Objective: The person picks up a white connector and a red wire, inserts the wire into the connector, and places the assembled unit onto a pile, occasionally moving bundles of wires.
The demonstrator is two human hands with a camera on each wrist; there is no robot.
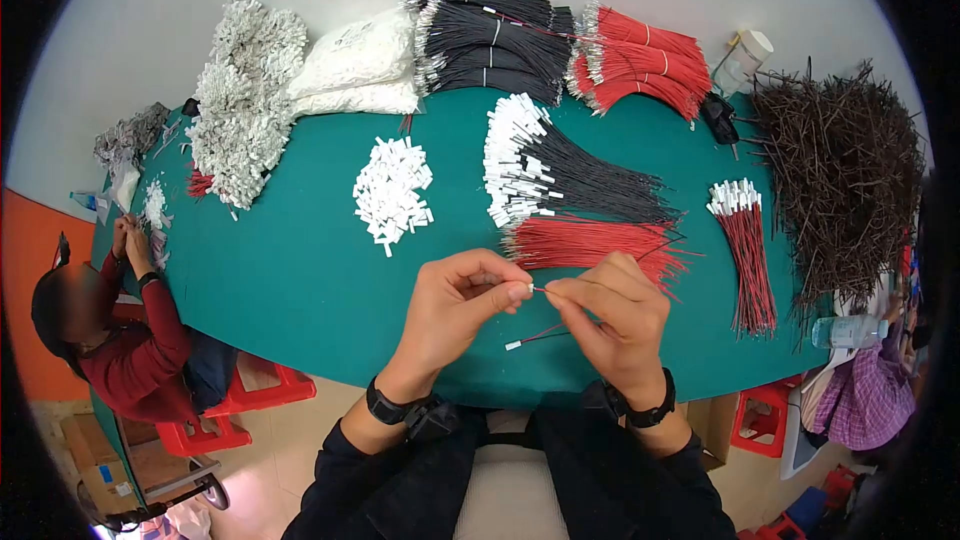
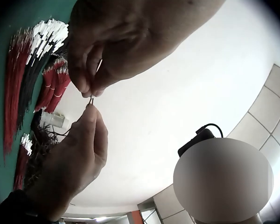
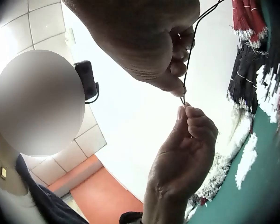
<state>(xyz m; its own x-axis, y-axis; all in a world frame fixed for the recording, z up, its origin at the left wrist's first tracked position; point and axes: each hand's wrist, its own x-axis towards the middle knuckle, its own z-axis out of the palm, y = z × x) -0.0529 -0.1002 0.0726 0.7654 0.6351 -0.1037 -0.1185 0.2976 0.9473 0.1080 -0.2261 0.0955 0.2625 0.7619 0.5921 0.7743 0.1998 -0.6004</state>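
My left hand (image 1: pixel 450 305) pinches a small white connector (image 1: pixel 531 288) between thumb and fingertip. Close beside it on the right, my right hand (image 1: pixel 622 318) pinches thin wires that run to the connector. In the left wrist view two wires (image 2: pixel 91 101) bridge the fingertips of both hands. The right wrist view shows dark wires (image 3: pixel 189 58) trailing up past the right hand (image 3: pixel 144 42). Just below the hands lies a white connector end (image 1: pixel 514 345) with a red wire. Beyond them are red wires (image 1: pixel 590 242) and black wires with white connectors (image 1: pixel 515 160).
A pile of white connectors (image 1: pixel 393 192) sits left of centre on the green table (image 1: pixel 300 270). Wire bundles and bags line the back. Finished-looking red-and-black wires (image 1: pixel 752 280) and a brown tangled heap (image 1: pixel 840 170) stand right. Another person (image 1: pixel 130 340) sits at left.
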